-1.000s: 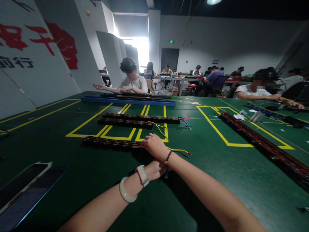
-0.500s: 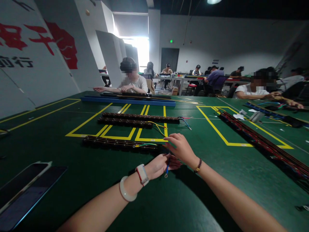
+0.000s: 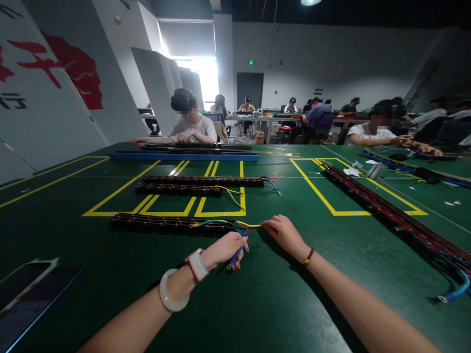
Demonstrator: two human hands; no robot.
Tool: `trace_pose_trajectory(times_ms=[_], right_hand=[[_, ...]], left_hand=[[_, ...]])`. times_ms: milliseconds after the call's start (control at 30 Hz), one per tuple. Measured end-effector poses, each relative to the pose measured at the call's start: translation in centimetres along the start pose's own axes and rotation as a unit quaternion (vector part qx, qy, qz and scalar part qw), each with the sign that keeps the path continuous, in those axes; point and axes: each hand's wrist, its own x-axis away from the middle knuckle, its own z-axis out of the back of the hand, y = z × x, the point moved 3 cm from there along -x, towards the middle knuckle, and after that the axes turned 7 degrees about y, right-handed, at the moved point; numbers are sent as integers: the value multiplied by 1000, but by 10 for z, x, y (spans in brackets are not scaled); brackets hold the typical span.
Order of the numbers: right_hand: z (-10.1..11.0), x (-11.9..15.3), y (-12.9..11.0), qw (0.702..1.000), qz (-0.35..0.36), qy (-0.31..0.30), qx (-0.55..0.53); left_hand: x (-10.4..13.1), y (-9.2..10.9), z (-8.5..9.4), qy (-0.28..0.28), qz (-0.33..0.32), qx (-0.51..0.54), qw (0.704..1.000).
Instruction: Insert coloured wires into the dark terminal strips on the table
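Note:
A long black bar-shaped assembly (image 3: pixel 158 223) lies across the table in front of me, with wires coming out of its right end. My left hand (image 3: pixel 230 246) is closed on a blue wire (image 3: pixel 236 257) whose ring terminal shows below the fingers. Pinched at its tip by my right hand (image 3: pixel 281 230), a yellow-green wire (image 3: pixel 253 226) stretches sideways from the assembly's end. Another green wire (image 3: pixel 209 222) with a yellow sleeve and ring terminal is folded back over the assembly.
Two similar wired bars (image 3: pixel 206 182) lie beyond, among yellow tape outlines. A longer bundle with red wires (image 3: pixel 382 211) runs along the right. Behind is a blue channel (image 3: pixel 184 156). A phone (image 3: pixel 40 299) rests at lower left. People sit across the table.
My right hand has drawn away from the left and now pulls the yellow-green wire out straight. My left hand keeps the blue wire. The whole view has shifted slightly.

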Motion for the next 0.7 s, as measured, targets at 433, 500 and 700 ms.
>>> trace_pose_trajectory(times_ms=[433,500,700], right_hand=[[0,1,3,1000,-8,5,-7],[0,2,3,1000,-9,2,-7],[-1,3,4,1000,-4,-5,-10]], left_hand=[[14,20,25,122,-178,-367,905],[14,19,24,123,-181,-367,904],[17,16,27,110,-99,-235,961]])
